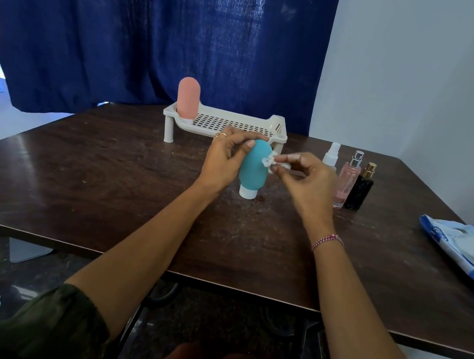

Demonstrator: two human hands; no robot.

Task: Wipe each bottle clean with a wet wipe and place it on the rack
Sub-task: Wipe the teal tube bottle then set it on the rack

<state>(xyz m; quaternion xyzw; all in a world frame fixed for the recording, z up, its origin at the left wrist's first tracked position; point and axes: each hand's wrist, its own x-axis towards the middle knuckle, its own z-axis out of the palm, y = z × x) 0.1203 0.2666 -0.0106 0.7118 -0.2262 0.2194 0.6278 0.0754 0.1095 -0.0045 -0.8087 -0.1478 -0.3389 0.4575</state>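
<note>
Step in hand: wiping the teal soft-bodied oval bottle with a white screw cap [253, 169], held cap-down in front of you over the dark brown wooden table [102, 181], near its middle; can't tell if the cap touches the top. Your left hand [226, 158] grips the bottle from its left side, fingers curled over the rounded upper end, thumb on the front. Your right hand [309, 176] pinches a small wadded white wet wipe [272, 161] between thumb and fingertips, pressed to the bottle's upper right side. The wad looks very small, so open it out for more contact. Wipe in long strokes from the rounded end down to the cap, turn the bottle with the left hand to reach the side under your palm, and do the cap too. The body looks squeezable, so grip firmly but don't crush it. Then stand it on the cream perforated plastic rack with short legs [234, 114] just behind, beside the pink rounded bottle [187, 97] at its left end. Judged not yet wiped, in a cluster to the right: clear white-topped spray bottle [332, 155], pink glass perfume bottle [347, 179], black gold-capped bottle [360, 188]
</note>
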